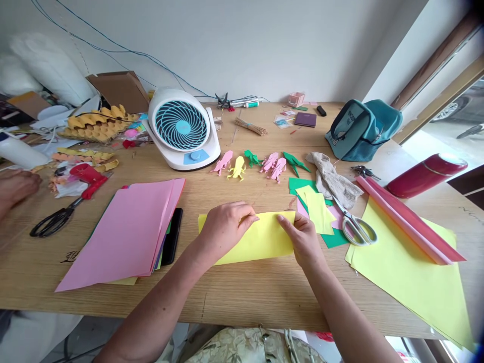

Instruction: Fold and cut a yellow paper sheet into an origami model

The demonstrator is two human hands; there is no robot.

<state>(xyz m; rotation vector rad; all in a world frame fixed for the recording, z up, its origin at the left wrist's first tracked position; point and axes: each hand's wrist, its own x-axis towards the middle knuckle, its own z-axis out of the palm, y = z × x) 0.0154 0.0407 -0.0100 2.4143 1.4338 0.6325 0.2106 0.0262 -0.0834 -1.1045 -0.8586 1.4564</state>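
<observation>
A folded yellow paper sheet point(264, 239) lies flat on the wooden table point(242, 292) in front of me. My left hand point(225, 227) rests on its left part, fingers pinched on the upper edge. My right hand point(302, 237) grips the paper's right end, with thumb and fingers closed on the top right corner. Behind the sheet stands a row of small folded paper figures: pink point(223, 162), yellow point(237, 168), green point(251, 158), pink point(274, 165) and green point(297, 162).
A stack of coloured sheets with pink on top point(128, 232) lies left, over a black phone point(173, 236). Scissors point(353, 224) and paper scraps sit right, by large yellow sheets point(408, 267). A fan point(181, 128), teal bag point(363, 126), red flask point(425, 174), black scissors point(56, 219). Another person's hand point(15, 186) far left.
</observation>
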